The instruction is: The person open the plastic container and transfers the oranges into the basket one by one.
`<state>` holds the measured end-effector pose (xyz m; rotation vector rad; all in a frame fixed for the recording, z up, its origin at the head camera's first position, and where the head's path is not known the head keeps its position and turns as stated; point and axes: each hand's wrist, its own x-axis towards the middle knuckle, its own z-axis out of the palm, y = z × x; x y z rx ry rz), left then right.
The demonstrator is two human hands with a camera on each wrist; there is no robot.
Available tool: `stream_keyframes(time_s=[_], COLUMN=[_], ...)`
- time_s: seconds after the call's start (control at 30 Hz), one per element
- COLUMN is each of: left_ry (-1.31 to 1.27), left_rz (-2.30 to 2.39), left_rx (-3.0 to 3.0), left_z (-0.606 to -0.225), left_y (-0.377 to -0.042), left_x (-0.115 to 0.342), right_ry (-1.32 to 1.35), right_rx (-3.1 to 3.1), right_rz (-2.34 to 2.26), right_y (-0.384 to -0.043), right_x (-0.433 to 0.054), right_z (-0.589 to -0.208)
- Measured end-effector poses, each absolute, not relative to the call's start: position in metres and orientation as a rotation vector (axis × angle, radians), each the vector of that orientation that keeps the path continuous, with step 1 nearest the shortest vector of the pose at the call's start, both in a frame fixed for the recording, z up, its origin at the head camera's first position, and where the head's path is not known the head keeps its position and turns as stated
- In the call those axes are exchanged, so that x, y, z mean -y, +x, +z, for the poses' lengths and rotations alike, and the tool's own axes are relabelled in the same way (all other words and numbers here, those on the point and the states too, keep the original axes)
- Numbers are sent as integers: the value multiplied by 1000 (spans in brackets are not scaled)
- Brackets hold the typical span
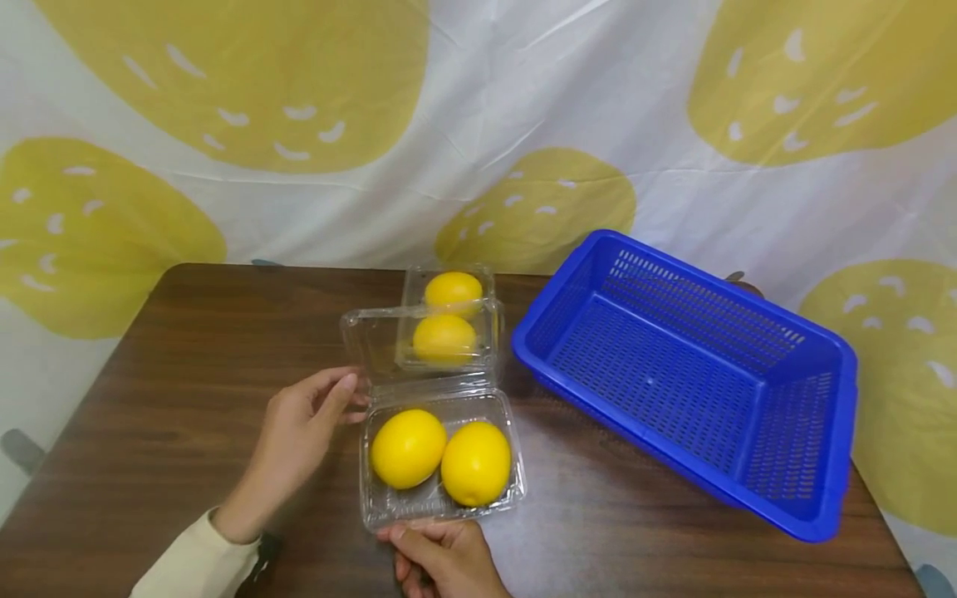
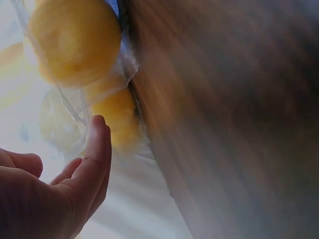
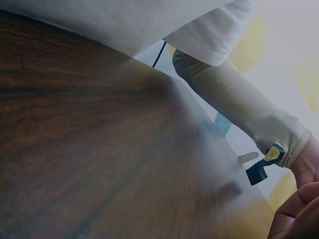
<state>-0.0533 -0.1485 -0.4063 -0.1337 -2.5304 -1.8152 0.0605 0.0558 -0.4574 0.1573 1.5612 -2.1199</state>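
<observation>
An open clear plastic clamshell container (image 1: 441, 502) sits on the table with two yellow lemons (image 1: 408, 448) side by side in its base. Its raised lid (image 1: 381, 345) leans up at the far side. My right hand (image 1: 449, 558) pinches the near rim of the base, thumb on top and fingers curled below. To the left, my left hand (image 1: 302, 423) has its fingertips right at the lid's lower left edge, with thumb and fingers apart. In the left wrist view, those loosely extended fingers (image 2: 92, 154) overlap the clear plastic. In the right wrist view only part of the right hand (image 3: 299, 214) shows.
Behind the lid stands a second clear container (image 1: 409, 286) with two more lemons (image 1: 453, 291). A blue perforated basket (image 1: 658, 382) occupies the right side of the brown wooden table (image 1: 187, 349). A fabric with yellow fruit shapes (image 1: 478, 108) hangs behind the table.
</observation>
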Motion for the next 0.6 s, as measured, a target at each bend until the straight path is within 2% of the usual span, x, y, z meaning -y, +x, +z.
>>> stream_keyframes(time_s=[0.23,0.6], left_ry=[-73,-128], left_rz=[-1926,-1970], left_rx=[2611,2760], left_z=[-411,-413], left_y=[-43,-21], left_x=[151,152], right_ry=[150,160], right_rx=[-1557,-1575], right_rz=[-2115,-2085], right_y=[61,64], right_x=[-56,-58], right_z=[-458,-456])
